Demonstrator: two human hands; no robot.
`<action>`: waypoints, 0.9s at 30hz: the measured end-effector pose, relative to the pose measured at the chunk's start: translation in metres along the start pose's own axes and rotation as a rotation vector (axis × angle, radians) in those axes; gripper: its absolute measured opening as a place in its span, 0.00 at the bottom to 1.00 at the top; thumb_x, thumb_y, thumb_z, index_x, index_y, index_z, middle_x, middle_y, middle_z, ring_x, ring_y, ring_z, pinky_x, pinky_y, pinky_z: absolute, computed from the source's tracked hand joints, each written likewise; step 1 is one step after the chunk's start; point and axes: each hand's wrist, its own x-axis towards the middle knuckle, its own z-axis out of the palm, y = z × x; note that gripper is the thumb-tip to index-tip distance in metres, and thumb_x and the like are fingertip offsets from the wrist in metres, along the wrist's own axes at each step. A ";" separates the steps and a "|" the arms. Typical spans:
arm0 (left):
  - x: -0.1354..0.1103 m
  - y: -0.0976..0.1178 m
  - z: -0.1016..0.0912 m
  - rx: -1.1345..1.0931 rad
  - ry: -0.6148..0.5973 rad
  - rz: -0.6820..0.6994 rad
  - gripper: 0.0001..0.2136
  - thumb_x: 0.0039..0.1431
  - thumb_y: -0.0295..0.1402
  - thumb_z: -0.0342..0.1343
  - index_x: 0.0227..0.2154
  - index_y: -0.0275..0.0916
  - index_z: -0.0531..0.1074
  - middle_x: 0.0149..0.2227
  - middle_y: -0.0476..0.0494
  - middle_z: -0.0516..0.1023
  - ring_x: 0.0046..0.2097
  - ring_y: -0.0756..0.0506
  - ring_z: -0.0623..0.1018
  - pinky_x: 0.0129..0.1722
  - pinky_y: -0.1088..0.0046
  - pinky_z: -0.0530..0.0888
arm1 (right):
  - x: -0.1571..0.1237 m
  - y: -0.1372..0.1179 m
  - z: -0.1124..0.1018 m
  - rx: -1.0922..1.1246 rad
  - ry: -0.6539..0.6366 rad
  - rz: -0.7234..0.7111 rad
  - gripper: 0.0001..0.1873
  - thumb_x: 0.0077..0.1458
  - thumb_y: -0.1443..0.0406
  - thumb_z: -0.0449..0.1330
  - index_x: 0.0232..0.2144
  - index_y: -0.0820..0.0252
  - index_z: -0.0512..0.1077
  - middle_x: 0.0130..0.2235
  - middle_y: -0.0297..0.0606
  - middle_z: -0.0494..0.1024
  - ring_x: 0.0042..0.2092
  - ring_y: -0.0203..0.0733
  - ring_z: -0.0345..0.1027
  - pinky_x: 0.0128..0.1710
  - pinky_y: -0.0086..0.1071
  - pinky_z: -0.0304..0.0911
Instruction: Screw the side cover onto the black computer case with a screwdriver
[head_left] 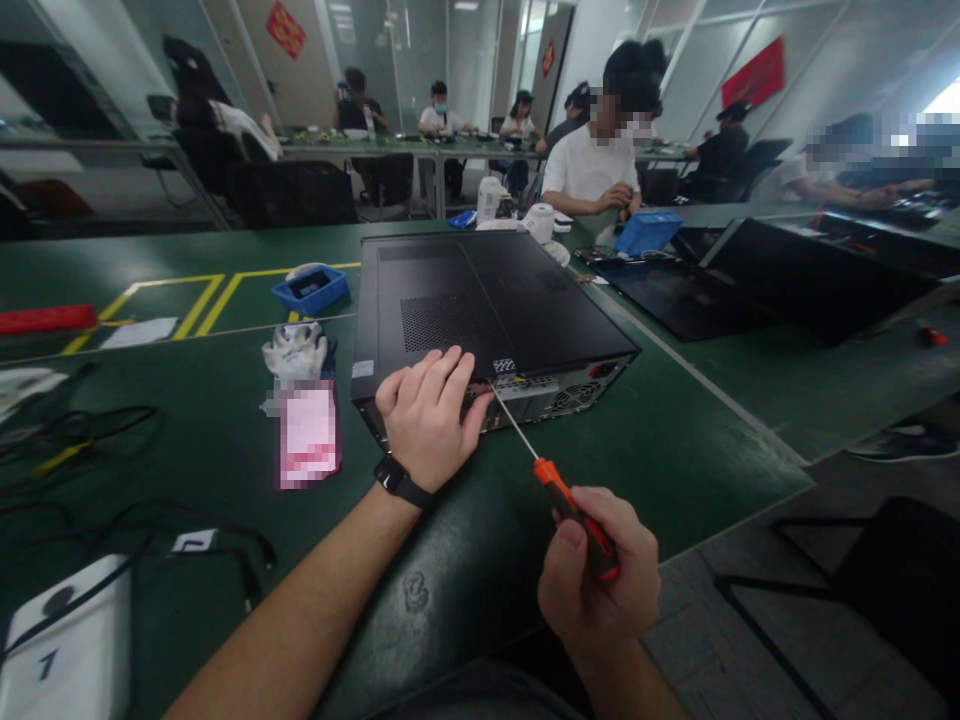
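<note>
A black desktop computer case (517, 290) lies flat on the green table, its rear panel facing me. My left hand (435, 410) rests on the case's near top edge, fingers stretched over the top and thumb down by the rear panel. In my right hand (604, 565) is a screwdriver (555, 485) with an orange and black handle, fingers wrapped round it. Its long shaft slants up and left, and the tip meets the rear panel near the top edge, beside my left thumb. Whether the tip sits in a screw is too small to tell.
Left of the case are a blue tray (311, 290), a white glove (296, 350) and a pink packet (309, 435). Black cables (135, 520) and a white device (71, 640) lie nearer left. Opened black panels (810, 280) stand at right. A co-worker (600, 160) sits across the table.
</note>
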 end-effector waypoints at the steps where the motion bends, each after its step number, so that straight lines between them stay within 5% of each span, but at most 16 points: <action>1: 0.000 0.000 0.000 -0.002 -0.003 -0.002 0.21 0.65 0.40 0.61 0.59 0.43 0.73 0.60 0.41 0.79 0.60 0.34 0.77 0.60 0.51 0.62 | -0.002 0.000 -0.001 -0.030 0.000 0.017 0.20 0.58 0.72 0.61 0.53 0.59 0.72 0.42 0.40 0.81 0.35 0.40 0.77 0.33 0.35 0.76; 9: -0.001 0.000 0.000 -0.004 -0.011 -0.007 0.22 0.64 0.40 0.61 0.59 0.44 0.73 0.60 0.41 0.79 0.60 0.34 0.77 0.60 0.51 0.63 | 0.007 -0.003 0.001 0.077 -0.037 -0.015 0.20 0.59 0.69 0.58 0.54 0.61 0.71 0.42 0.43 0.78 0.38 0.45 0.75 0.36 0.43 0.76; 17: -0.001 -0.001 0.000 -0.009 -0.006 -0.006 0.21 0.65 0.39 0.61 0.60 0.44 0.73 0.60 0.41 0.79 0.60 0.34 0.77 0.60 0.50 0.62 | -0.009 0.002 -0.005 -0.169 -0.003 0.038 0.17 0.62 0.66 0.62 0.53 0.59 0.74 0.41 0.39 0.81 0.34 0.40 0.78 0.34 0.34 0.76; 23: -0.001 0.000 0.000 0.009 0.000 0.008 0.21 0.65 0.40 0.61 0.60 0.43 0.73 0.60 0.41 0.79 0.60 0.34 0.77 0.59 0.51 0.62 | -0.004 0.001 0.000 0.016 0.001 0.005 0.24 0.58 0.69 0.60 0.58 0.63 0.70 0.46 0.45 0.78 0.42 0.47 0.78 0.38 0.42 0.78; 27: -0.001 0.000 0.000 -0.010 -0.014 -0.009 0.22 0.64 0.39 0.61 0.60 0.45 0.73 0.60 0.41 0.79 0.60 0.34 0.77 0.60 0.51 0.61 | -0.003 0.000 -0.002 -0.050 -0.014 0.015 0.21 0.58 0.71 0.62 0.54 0.60 0.72 0.42 0.40 0.80 0.35 0.40 0.78 0.33 0.35 0.76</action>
